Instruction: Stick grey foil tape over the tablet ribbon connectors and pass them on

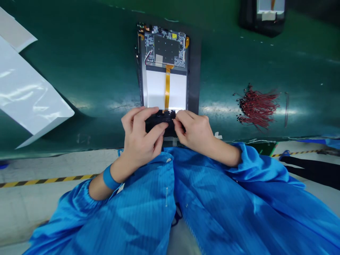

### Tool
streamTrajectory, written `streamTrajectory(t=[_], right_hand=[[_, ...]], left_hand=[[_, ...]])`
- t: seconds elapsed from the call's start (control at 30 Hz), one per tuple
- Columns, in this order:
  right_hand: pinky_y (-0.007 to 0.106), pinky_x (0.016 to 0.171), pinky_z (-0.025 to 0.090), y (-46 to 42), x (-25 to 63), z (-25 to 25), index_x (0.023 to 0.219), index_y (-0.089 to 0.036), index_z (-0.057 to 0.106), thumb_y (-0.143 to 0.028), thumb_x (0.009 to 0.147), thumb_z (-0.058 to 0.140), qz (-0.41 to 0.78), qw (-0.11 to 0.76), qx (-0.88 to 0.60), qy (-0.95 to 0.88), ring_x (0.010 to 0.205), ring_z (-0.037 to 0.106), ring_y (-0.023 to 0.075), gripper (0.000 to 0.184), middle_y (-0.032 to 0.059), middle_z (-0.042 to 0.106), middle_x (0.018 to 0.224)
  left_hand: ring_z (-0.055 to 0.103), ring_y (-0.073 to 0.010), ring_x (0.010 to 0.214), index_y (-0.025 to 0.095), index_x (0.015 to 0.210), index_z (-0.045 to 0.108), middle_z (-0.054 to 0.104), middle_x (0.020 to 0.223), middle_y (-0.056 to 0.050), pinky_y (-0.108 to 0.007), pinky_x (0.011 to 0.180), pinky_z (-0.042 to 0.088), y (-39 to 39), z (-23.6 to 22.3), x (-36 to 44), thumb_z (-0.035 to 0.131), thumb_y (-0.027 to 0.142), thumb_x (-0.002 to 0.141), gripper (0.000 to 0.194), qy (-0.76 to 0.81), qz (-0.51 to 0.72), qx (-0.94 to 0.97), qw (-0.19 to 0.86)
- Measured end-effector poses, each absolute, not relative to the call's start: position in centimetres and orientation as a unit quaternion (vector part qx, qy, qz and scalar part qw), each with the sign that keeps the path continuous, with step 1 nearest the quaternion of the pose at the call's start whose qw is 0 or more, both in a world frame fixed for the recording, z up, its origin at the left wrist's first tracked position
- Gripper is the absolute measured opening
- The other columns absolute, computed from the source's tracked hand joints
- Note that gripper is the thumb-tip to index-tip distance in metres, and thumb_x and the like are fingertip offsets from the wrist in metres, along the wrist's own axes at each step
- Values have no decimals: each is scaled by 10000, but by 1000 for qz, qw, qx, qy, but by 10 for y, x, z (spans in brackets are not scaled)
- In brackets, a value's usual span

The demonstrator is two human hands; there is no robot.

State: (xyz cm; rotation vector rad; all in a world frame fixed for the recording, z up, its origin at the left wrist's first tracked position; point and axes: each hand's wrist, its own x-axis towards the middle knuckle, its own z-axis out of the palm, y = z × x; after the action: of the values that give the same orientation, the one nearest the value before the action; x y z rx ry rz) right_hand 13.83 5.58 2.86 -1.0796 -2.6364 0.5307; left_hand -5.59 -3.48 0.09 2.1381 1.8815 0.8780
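Observation:
An opened tablet (pixel 178 92) lies on the green bench mat in front of me. A circuit board (pixel 166 49) fills its far end, with a white battery (pixel 156 88) below it and an orange flat cable (pixel 167 88) running down the middle. My left hand (pixel 143 136) rests on the near left edge of the tablet, thumb and fingers apart. At the near right edge, my right hand (pixel 195 129) is closed in a pinch against the black end strip. Whatever sits between those fingertips is too small to make out.
To the right lies a heap of dark red wires (pixel 257 108), with a single wire (pixel 286 109) beside it. White sheets (pixel 34 92) cover the left side. Another opened device (pixel 265 17) sits at the far right. A person's dark-clad leg (pixel 313 170) shows beyond the bench edge.

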Motion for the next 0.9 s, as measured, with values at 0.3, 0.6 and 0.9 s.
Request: streamTrajectory(t=[0.3,0.6,0.9], right_hand=[[335,568,265,54,136,36,934,-210,603,-190,1021,454,175,69,-391,-901,636,531,174,173,51,695,835],[331,671,416,60,151,37,1063,-175,643,-253,1011,487,173,94,-366,-909,842,650,221,181,86,727,961],[337,672,475,96,180,56,1002,-188,660,-248,977,610,137,166,-341,-915,753,616,207,82,81,689,887]], left_hand=[[604,-359,1304,352,1300,755,672,1457,-47,-562,1093,483,-25,-7,-58,657,272,977,347,595,291,745,84],[599,-272,1324,129,1264,751,655,1471,-90,-433,1049,505,-7,23,-51,555,117,996,332,401,206,880,-152],[516,-284,1437,99,1340,731,558,1592,-120,-423,1087,494,-13,34,-34,518,200,1040,381,439,116,876,-163]])
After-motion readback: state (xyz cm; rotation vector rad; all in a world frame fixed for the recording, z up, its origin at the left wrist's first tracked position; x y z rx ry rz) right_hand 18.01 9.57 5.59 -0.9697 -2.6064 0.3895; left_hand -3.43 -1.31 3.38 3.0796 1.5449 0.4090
